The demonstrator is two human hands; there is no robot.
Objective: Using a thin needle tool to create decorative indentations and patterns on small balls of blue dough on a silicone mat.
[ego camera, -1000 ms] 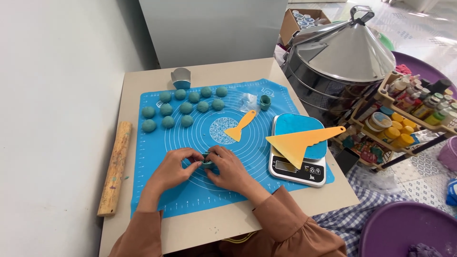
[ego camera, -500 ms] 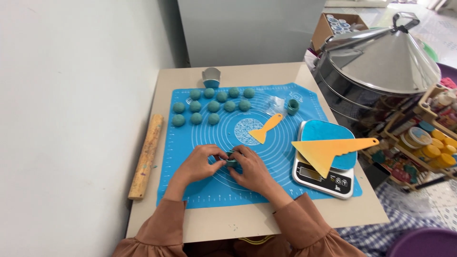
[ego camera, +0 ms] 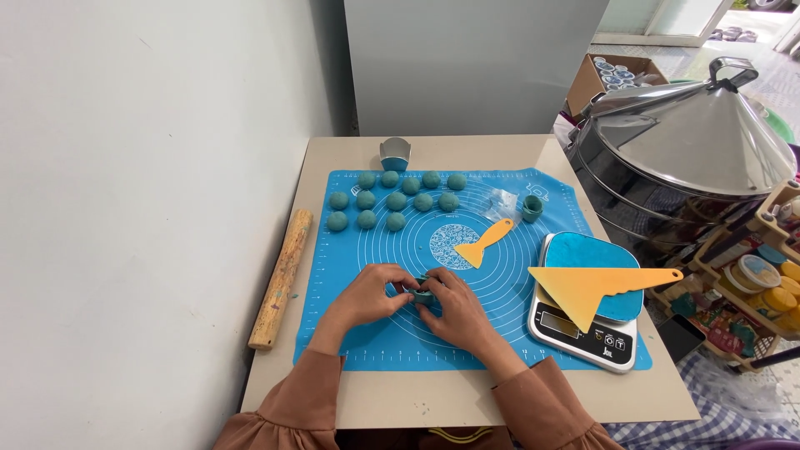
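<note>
Since half a second ago my view has tipped up and back a little, so the whole table sits lower in frame, while both hands stay where they were, closed together on the same bit of dough. Far off to the left of my fingers, a wooden rolling pin (ego camera: 282, 279) lies along the edge of the blue silicone mat (ego camera: 350, 333). My left hand (ego camera: 367, 297) curls inward, its fingertips pressed against a small teal dough piece (ego camera: 423, 293); my right hand (ego camera: 454, 310) meets it from the other side, thumb and fingers pinching the same piece, so the dough sits between the two sets of fingertips, just above the mat. Up beyond my fingers, well apart, I see rows of teal dough balls (ego camera: 396, 200) and a small metal cup (ego camera: 395, 153) at the mat's far edge. Up and to the right of my fingers lies a small yellow scraper (ego camera: 486, 242). Farther right stands a kitchen scale (ego camera: 583, 329) carrying a blue slab (ego camera: 590, 254), with a large yellow scraper (ego camera: 596, 287) laid across it. Beyond that, off the table, is a big steel steamer (ego camera: 692, 146).
</note>
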